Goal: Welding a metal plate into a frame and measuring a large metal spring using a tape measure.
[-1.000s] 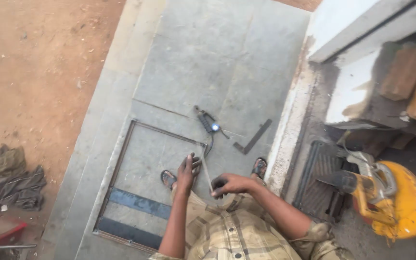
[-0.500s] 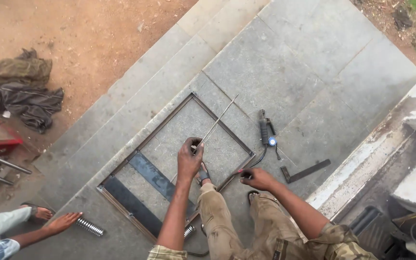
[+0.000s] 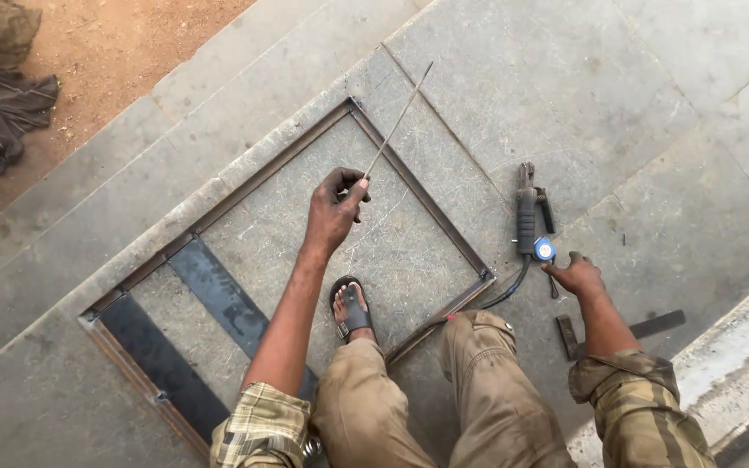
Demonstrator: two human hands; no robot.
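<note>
My left hand (image 3: 334, 211) pinches the lower end of a thin metal rod (image 3: 400, 117), which slants up and to the right over a rectangular steel frame (image 3: 420, 189) lying on the concrete. My right hand (image 3: 576, 274) is low over the ground with its fingers spread and holds nothing. Its fingertips are next to a small blue disc (image 3: 545, 250) at the base of a black welding electrode holder (image 3: 526, 212), whose cable (image 3: 504, 295) runs back toward my knees. My sandalled foot (image 3: 353, 308) stands inside the frame.
Two dark flat bars (image 3: 218, 295) lie across the frame's left end. A steel try square (image 3: 652, 325) lies on the ground by my right forearm. A raised pale ledge (image 3: 739, 373) runs along the lower right. Dark cloth (image 3: 2, 87) lies on the dirt at upper left.
The view has closed in on the frame. My left hand still holds the rod. My right hand has moved from beside the frame's corner to beside the blue disc by the electrode holder.
</note>
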